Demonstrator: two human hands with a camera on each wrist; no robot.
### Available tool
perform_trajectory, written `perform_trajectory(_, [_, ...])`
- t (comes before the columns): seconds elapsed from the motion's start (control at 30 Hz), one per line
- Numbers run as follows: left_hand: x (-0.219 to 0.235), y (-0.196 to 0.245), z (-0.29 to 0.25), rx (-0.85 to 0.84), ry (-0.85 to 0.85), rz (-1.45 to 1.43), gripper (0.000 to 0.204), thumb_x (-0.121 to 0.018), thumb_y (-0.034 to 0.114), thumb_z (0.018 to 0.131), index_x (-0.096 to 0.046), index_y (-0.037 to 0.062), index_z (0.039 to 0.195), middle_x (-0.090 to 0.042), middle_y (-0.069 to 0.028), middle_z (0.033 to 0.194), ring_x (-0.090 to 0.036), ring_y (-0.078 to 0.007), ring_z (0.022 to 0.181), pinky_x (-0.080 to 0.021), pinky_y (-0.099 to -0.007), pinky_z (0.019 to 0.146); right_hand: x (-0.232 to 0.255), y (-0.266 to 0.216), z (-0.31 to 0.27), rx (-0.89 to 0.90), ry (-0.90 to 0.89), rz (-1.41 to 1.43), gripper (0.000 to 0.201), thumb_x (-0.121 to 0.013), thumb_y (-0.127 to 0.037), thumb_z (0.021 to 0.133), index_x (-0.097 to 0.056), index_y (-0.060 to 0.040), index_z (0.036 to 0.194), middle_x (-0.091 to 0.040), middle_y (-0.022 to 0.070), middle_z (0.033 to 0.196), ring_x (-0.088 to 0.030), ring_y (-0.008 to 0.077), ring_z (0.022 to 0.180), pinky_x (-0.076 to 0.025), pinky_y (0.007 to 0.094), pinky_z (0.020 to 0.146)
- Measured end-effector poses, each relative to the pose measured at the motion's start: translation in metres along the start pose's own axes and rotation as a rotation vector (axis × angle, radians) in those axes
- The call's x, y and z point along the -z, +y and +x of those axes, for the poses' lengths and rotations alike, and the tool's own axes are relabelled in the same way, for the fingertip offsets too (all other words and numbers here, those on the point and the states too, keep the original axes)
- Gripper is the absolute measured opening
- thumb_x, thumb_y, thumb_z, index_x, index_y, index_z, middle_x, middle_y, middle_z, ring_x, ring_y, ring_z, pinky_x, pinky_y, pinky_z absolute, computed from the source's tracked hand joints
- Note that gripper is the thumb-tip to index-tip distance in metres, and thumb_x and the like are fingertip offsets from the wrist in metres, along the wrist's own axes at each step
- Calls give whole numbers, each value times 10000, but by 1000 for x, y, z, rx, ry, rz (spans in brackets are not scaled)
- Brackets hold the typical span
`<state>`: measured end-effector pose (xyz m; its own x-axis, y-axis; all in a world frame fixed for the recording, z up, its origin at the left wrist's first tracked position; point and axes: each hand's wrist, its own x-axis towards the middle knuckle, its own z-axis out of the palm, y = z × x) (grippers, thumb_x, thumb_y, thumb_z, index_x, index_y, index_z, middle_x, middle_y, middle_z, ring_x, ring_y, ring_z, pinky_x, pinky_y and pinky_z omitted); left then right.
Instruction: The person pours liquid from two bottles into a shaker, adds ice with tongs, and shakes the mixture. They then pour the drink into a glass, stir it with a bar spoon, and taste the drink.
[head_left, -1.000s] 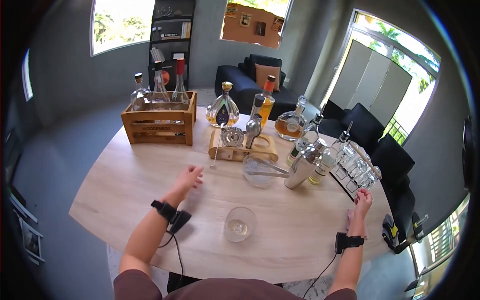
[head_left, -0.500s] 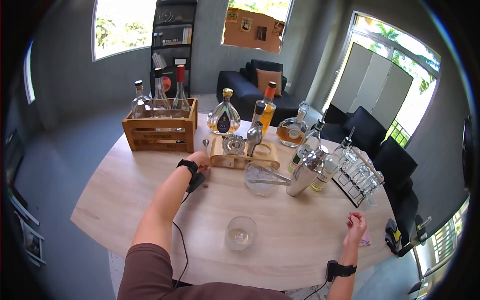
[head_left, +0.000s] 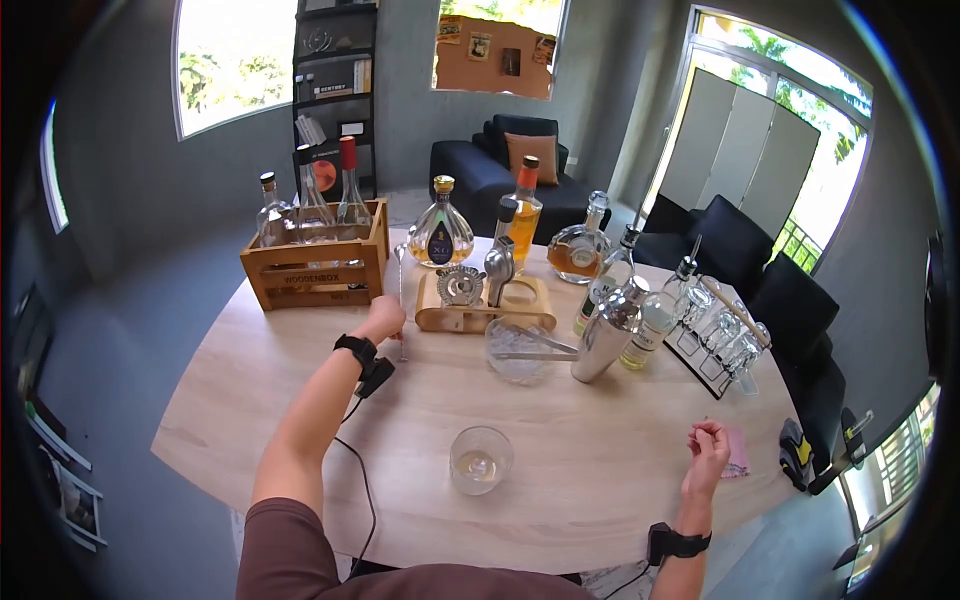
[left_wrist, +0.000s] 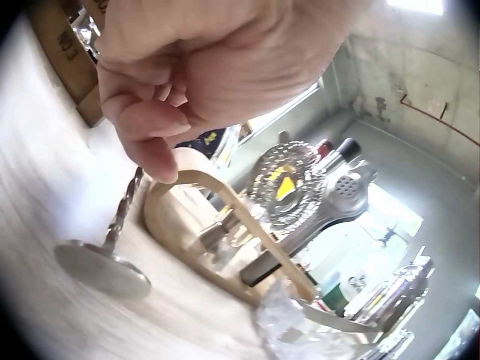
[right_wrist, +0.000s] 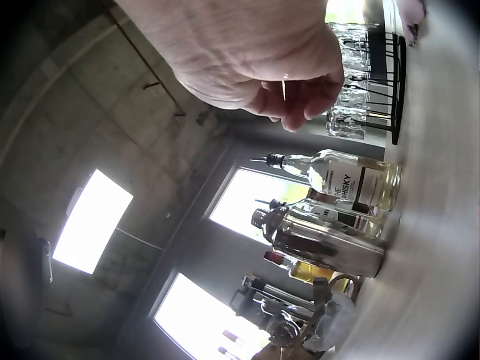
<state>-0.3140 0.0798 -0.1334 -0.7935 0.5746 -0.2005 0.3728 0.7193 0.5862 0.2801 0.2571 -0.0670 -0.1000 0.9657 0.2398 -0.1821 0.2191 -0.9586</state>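
Observation:
My left hand (head_left: 380, 318) grips a twisted-shaft bar spoon (left_wrist: 124, 210) by its middle, left of the wooden bar-tool stand (head_left: 455, 318). The spoon is nearly upright, its bowl above the hand and its flat disc end (left_wrist: 103, 268) low over the table. Loosely curled and with nothing in its grasp, my right hand (head_left: 708, 455) is beside a pink cloth (head_left: 736, 452) at the table's right. Nearer me, between both arms, stands a clear glass (head_left: 481, 460) with a little pale liquid. The stand bears a strainer (head_left: 461, 287) and a metal squeezer (head_left: 499, 265).
A wooden crate of bottles (head_left: 315, 275) stands back left. Right of the stand are an ice bowl (head_left: 515, 365) with tongs across it, a metal shaker (head_left: 607, 335) and several bottles. A rack of glasses (head_left: 715, 335) is farther right. A cable (head_left: 370, 490) trails from my left wrist.
My left hand reached forward and took hold of the bar spoon beside the stand, and the spoon now stands more upright. My right hand drew back from the glass rack.

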Motion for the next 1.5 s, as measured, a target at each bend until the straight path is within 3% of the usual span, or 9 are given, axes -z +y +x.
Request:
perform_trajectory(0.07, [32, 48, -84, -188, 244, -367, 95, -539, 104, 907, -575, 17, 912, -613, -83, 639, -620, -194, 446, -457, -280, 367, -2, 2, -2, 2, -11, 7, 71, -560, -20, 887, -590, -60, 938, -609, 2, 883, -562, 71, 780, -447, 203, 694])
perform_trajectory(0.13, [50, 62, -114, -266, 268, -437, 119, -530, 140, 944, -514, 32, 897, -549, -46, 627, -590, -144, 434, -427, -254, 350, -5, 4, -3, 0, -20, 13, 72, -561, -19, 885, -591, -59, 937, -609, -1, 872, -564, 71, 769, -451, 203, 690])
perform_trajectory(0.2, [63, 69, -131, -564, 324, -670, 181, -508, 204, 988, -514, 53, 887, -542, -24, 616, -580, -107, 464, -415, -218, 355, -13, 8, -4, -33, -62, 45, 71, -563, -16, 881, -591, -57, 932, -609, -2, 846, -569, 74, 739, -459, 204, 679])
perform_trajectory(0.4, [104, 87, -163, -646, 245, -836, 271, -466, 299, 1020, -516, 74, 876, -561, -22, 668, -613, -87, 556, -430, -189, 385, -55, 13, -17, -131, -168, 152, 87, -559, -13, 867, -593, -57, 934, -634, 32, 868, -580, 91, 722, -472, 215, 675])
perform_trajectory(0.57, [118, 84, -164, -446, 247, -737, 136, -505, 184, 992, -470, 56, 1022, -597, -77, 849, -653, -147, 676, -518, -245, 512, -74, 41, -21, -231, -274, 173, 82, -556, -14, 863, -598, -44, 926, -641, 46, 866, -588, 96, 720, -480, 218, 670])
perform_trajectory(0.73, [116, 72, -152, -421, 191, -817, 148, -477, 173, 995, -454, 33, 1035, -613, -115, 826, -657, -184, 624, -544, -269, 509, -69, 62, -19, -287, -301, 153, 71, -553, -17, 862, -599, -34, 912, -647, 53, 859, -593, 98, 710, -481, 217, 656])
perform_trajectory(0.8, [113, 78, -157, -309, 156, -851, 173, -444, 221, 1009, -468, 50, 998, -597, -102, 801, -628, -166, 603, -528, -251, 532, -67, 66, -17, -306, -305, 126, 73, -552, -21, 861, -600, -31, 914, -648, 52, 858, -593, 96, 703, -481, 220, 651])
perform_trajectory(1.1, [77, 79, -87, -327, 187, -763, 173, -395, 171, 1012, -413, 1, 1043, -629, -171, 830, -679, -256, 618, -580, -316, 512, -70, 68, -19, -292, -345, -45, 94, -531, -3, 847, -601, -34, 903, -647, 43, 838, -598, 93, 688, -466, 216, 628])
perform_trajectory(1.5, [53, 92, -41, -316, 246, -638, 153, -397, 108, 992, -411, -42, 1012, -624, -177, 827, -682, -253, 620, -596, -335, 521, -72, 75, -17, -269, -391, -89, 95, -540, 20, 828, -603, -28, 879, -632, 31, 809, -612, 95, 667, -476, 225, 573])
